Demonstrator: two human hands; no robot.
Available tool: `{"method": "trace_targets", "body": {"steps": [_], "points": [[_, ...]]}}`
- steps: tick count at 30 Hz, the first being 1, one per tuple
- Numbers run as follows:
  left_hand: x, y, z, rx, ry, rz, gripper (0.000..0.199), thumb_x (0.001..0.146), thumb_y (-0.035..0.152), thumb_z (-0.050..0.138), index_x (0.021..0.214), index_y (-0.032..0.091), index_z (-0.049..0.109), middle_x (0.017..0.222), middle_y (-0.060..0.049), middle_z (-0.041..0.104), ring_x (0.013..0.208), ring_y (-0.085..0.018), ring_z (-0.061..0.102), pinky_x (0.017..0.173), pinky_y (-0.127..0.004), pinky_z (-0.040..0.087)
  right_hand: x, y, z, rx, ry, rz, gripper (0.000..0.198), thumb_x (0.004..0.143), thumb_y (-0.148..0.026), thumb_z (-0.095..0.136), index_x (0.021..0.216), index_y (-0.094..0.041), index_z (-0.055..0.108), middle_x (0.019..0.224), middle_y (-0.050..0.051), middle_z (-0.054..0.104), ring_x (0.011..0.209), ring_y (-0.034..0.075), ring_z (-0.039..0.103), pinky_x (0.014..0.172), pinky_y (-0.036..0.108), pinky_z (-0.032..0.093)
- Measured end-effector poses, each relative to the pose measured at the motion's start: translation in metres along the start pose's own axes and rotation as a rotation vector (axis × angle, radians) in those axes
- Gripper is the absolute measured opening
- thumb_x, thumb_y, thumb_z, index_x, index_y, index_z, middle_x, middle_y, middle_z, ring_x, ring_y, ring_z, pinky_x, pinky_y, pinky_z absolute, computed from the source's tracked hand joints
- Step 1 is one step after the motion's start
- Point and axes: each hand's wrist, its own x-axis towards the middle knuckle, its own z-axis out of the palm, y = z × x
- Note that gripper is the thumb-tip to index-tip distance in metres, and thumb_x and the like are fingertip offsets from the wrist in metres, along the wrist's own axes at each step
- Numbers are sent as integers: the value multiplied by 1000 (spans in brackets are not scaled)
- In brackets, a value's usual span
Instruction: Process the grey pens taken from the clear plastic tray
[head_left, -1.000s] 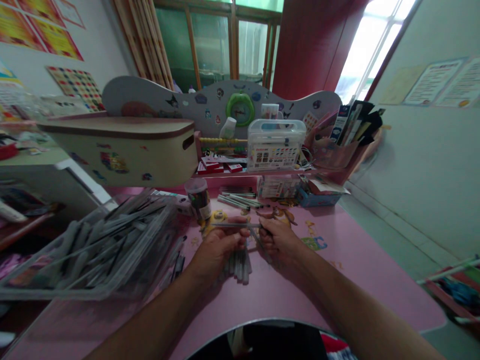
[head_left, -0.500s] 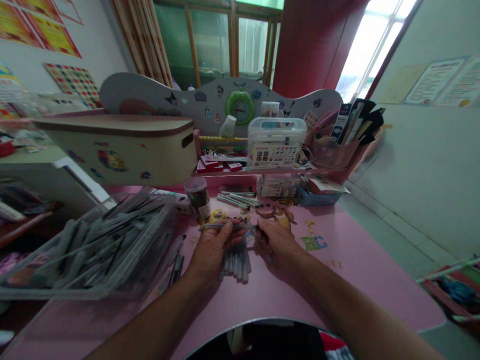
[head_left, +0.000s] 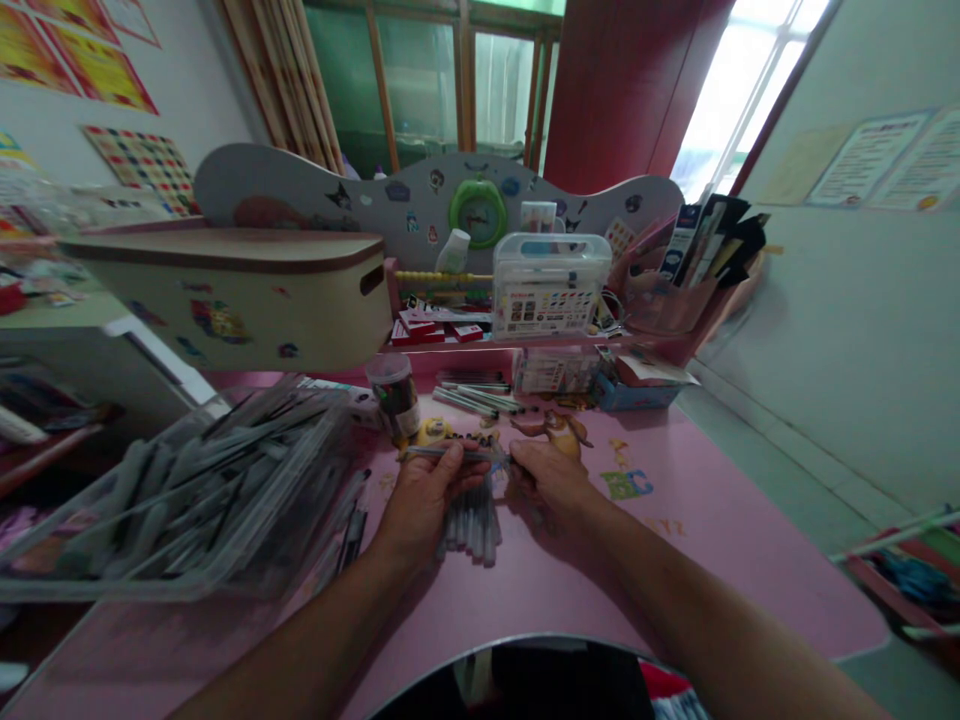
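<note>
My left hand (head_left: 424, 498) is closed round a slim pen (head_left: 427, 453), which lies level across its fingers with the thumb on top. My right hand (head_left: 551, 485) has thumb and fingers pinched together near the pen's right end. A thin translucent piece shows at that pinch; it is too blurred to name, and the fingers partly hide it. Under and between the hands lies a row of pens (head_left: 471, 535) with clear barrels, side by side on the pink desk (head_left: 570, 600). Further back, more pens (head_left: 476, 402) rest in a loose group.
A clear plastic bin (head_left: 195, 590) full of pens stands at the left. Loose pens (head_left: 352, 535) lie beside it. Behind are a round tub (head_left: 394, 400), a blue box (head_left: 641, 395) and a shelf bearing a cream storage box (head_left: 247, 320) and a clear case (head_left: 551, 290).
The right hand has turned slightly, and the translucent piece hanging under it shows less now. My left hand keeps the pen in nearly the same place.
</note>
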Motion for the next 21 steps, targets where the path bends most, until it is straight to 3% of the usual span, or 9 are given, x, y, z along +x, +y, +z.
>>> {"method": "trace_targets", "body": {"steps": [5, 8, 11, 13, 17, 21], "points": [[1, 0, 0, -5, -6, -3, 18, 84, 28, 75, 88, 11, 74, 84, -9, 77, 74, -15, 74, 66, -19, 60, -1, -4, 1, 144, -26, 0, 22, 74, -33, 71, 84, -23, 54, 49, -11, 43, 36, 6, 34, 36, 17, 20], [1, -1, 0, 7, 1, -3, 17, 84, 27, 75, 88, 11, 74, 84, -9, 77, 74, -15, 74, 67, -20, 60, -2, -2, 3, 72, 15, 6, 28, 78, -45, 70, 75, -20, 56, 52, -7, 50, 38, 6, 36, 36, 18, 24], [1, -2, 0, 18, 23, 3, 16, 85, 26, 73, 87, 10, 74, 82, -9, 77, 72, -15, 74, 66, -20, 60, -2, 2, 4, 66, 62, -33, 41, 79, -54, 68, 65, -20, 50, 48, -6, 46, 38, 6, 36, 36, 19, 27], [1, -2, -1, 16, 30, 6, 16, 86, 26, 72, 87, 10, 74, 81, -9, 77, 72, -15, 73, 65, -20, 60, -2, 1, 4, 76, 8, -30, 41, 75, -52, 72, 64, -21, 47, 46, -8, 43, 37, 6, 35, 36, 18, 25], [2, 0, -1, -3, 33, 5, 14, 86, 23, 71, 87, 9, 74, 82, -10, 77, 72, -16, 74, 64, -20, 60, -3, -5, 4, 132, -44, 31, 34, 70, -43, 78, 79, -23, 52, 48, -11, 45, 36, 6, 34, 35, 16, 16], [2, 0, 0, 7, 29, 0, 13, 87, 22, 70, 86, 9, 74, 81, -10, 76, 71, -16, 74, 63, -20, 60, -2, -1, 3, 65, 4, 40, 41, 79, -58, 68, 72, -20, 55, 52, -5, 53, 38, 6, 38, 34, 17, 20]]}}
